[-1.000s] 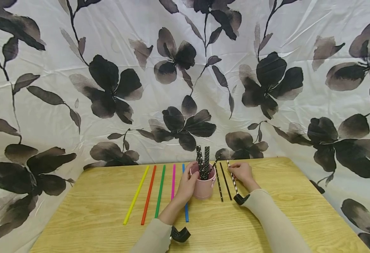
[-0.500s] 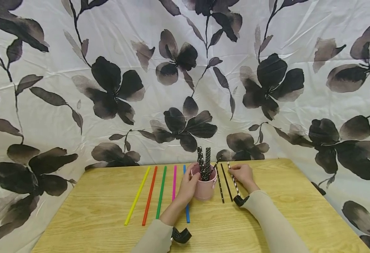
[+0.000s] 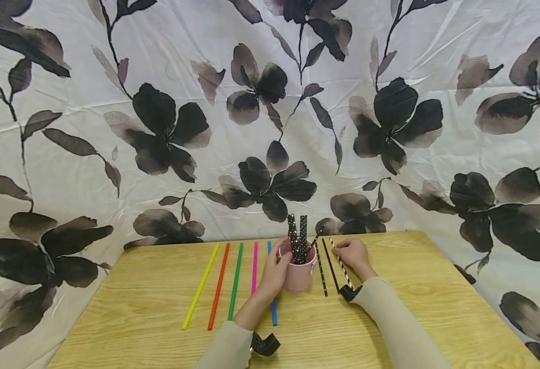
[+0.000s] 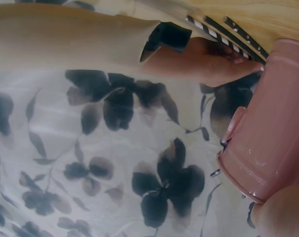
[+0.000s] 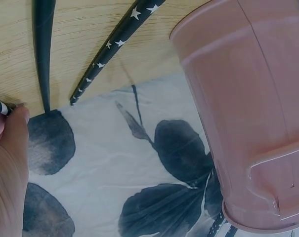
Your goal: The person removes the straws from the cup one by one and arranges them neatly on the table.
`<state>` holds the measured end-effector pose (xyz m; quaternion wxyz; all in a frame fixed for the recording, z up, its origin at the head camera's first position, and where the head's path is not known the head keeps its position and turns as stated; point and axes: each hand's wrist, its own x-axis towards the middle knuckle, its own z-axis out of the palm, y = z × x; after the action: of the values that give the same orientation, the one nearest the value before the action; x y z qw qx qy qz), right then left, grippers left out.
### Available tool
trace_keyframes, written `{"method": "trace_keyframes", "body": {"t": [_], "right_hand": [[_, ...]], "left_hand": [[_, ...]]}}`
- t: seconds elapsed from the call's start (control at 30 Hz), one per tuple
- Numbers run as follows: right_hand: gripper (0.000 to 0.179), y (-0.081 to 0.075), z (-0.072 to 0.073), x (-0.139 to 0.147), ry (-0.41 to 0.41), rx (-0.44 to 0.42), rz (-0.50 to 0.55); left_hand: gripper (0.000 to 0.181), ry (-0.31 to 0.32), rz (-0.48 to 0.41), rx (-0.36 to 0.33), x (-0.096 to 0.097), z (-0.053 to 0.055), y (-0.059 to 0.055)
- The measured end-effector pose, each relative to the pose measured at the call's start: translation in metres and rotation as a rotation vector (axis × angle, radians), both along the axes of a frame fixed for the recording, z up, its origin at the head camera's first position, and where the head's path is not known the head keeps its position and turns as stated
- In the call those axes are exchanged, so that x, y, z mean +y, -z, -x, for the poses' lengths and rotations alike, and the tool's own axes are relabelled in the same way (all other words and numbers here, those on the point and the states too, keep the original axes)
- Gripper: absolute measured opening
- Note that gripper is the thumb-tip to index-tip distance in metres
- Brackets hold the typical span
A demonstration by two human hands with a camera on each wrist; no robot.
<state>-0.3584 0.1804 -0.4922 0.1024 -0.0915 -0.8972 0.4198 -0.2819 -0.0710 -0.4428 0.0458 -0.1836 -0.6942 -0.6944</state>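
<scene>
My left hand (image 3: 274, 271) grips a small pink metal bucket (image 3: 297, 279) by its side and rim, thumb at the front. Patterned black straws (image 3: 303, 230) stand upright in it, and one thin piece leans to the right. Right of the bucket, my right hand (image 3: 354, 254) pinches a black-and-white striped straw (image 3: 343, 267) near its far end, at the table. Beside that lie a plain black straw (image 3: 330, 266) and a black straw with white stars (image 5: 109, 47). In the right wrist view, most of the striped straw is out of frame.
Yellow (image 3: 200, 287), red (image 3: 218, 287), green (image 3: 235, 282), pink (image 3: 254, 266) and blue (image 3: 274, 311) straws lie in a row left of the bucket, some partly behind my left arm. A floral cloth (image 3: 270, 128) hangs behind the wooden table (image 3: 126, 307).
The striped straw has turned slightly: its far end moved left towards the plain black straw and its near end right. My left hand stays on the bucket.
</scene>
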Motion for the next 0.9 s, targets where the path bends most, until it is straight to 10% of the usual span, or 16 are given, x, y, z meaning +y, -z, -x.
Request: {"method": "trace_keyframes", "body": {"t": [0.9], "right_hand": [[0.016, -0.0016, -0.0018, -0.0052, 0.077, 0.029, -0.081]], "left_hand": [[0.042, 0.01, -0.003, 0.017, -0.0018, 0.0, -0.0006]]}}
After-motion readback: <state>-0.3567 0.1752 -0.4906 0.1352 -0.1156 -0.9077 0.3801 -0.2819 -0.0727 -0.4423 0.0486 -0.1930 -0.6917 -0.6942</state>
